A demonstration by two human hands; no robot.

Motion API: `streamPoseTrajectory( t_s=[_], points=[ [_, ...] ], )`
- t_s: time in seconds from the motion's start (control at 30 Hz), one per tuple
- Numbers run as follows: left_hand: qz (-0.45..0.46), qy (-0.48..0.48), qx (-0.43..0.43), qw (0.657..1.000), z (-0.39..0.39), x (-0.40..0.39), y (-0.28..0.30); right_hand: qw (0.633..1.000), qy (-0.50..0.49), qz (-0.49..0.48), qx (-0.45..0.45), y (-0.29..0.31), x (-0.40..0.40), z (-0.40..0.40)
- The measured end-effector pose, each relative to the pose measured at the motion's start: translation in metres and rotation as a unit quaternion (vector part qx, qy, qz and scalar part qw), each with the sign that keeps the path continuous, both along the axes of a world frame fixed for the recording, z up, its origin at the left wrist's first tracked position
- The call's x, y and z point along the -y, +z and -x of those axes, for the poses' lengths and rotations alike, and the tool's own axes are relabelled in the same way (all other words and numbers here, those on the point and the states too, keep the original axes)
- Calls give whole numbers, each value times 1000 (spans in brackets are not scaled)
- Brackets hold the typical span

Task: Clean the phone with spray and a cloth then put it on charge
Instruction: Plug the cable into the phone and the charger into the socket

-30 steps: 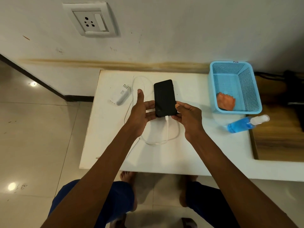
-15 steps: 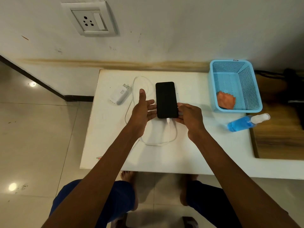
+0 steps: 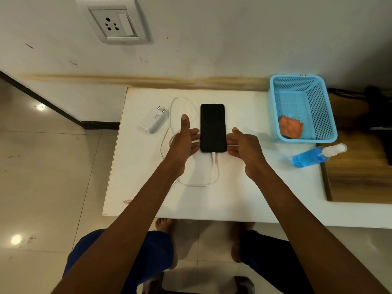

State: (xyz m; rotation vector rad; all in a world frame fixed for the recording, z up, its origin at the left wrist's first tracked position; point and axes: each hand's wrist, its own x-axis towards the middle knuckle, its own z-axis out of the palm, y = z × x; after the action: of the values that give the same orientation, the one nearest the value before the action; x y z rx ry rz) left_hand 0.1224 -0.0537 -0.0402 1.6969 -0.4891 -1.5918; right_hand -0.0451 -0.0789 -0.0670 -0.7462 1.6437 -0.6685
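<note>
From the head camera, the phone (image 3: 212,127) lies flat and screen-up on the white tabletop (image 3: 244,198), its long side pointing toward the wall. A white cable (image 3: 214,164) is plugged into its near end and loops away to the left, toward the charger (image 3: 152,122), which lies unplugged on the tabletop, well apart from the wall socket (image 3: 114,23) above.

The left hand (image 3: 185,141) is released, palm turned inward and thumb pointing up, its fingertips just beside the phone's left edge. The right hand (image 3: 241,145) is likewise released, fingers relaxed, just beside the phone's right edge. Whether either hand touches the phone cannot be told.

To the right stands a blue basket (image 3: 320,115) with an orange cloth (image 3: 290,129) inside. The spray bottle (image 3: 316,155) lies on its side near the basket's front corner.
</note>
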Motion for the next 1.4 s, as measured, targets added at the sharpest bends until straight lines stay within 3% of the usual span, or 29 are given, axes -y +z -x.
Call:
streamPoseTrajectory(
  t_s=[0.2, 0.43, 0.57, 0.7, 0.87, 1.03, 1.13, 1.2, 1.27, 1.33, 1.4],
  points=[
    [-5, -17, 12, 1000, 0, 1, 1, 1000, 3, -17, -11, -1, 4, 0],
    [1, -47, 5, 999, -11, 3, -3, 995, 53, 26, -82, 0, 4, 1],
    [74, 10, 7, 997, -37, 6, 3, 958, 119, 163, -204, 5, 1, -6],
    [143, 63, 32, 987, -75, 1, 8, 922, 203, 266, -195, 8, -7, -24],
    [136, 52, 125, 981, -107, -11, 3, 882, 337, 284, -168, 7, -15, -47],
    [103, -17, 239, 965, -133, -23, -2, 840, 424, 253, -226, 5, -23, -75],
    [66, -107, 297, 947, -150, -31, -8, 825, 437, 262, -243, 4, -27, -94],
    [23, -206, 334, 920, -160, -37, -13, 804, 430, 328, -248, 5, -31, -105],
    [-22, -297, 369, 880, -168, -45, -16, 757, 454, 387, -265, 5, -35, -115],
    [-50, -348, 399, 847, -175, -56, -18, 720, 490, 396, -291, 5, -42, -123],
    [-63, -379, 404, 830, -181, -69, -19, 732, 495, 380, -272, 4, -45, -126]
  ],
)
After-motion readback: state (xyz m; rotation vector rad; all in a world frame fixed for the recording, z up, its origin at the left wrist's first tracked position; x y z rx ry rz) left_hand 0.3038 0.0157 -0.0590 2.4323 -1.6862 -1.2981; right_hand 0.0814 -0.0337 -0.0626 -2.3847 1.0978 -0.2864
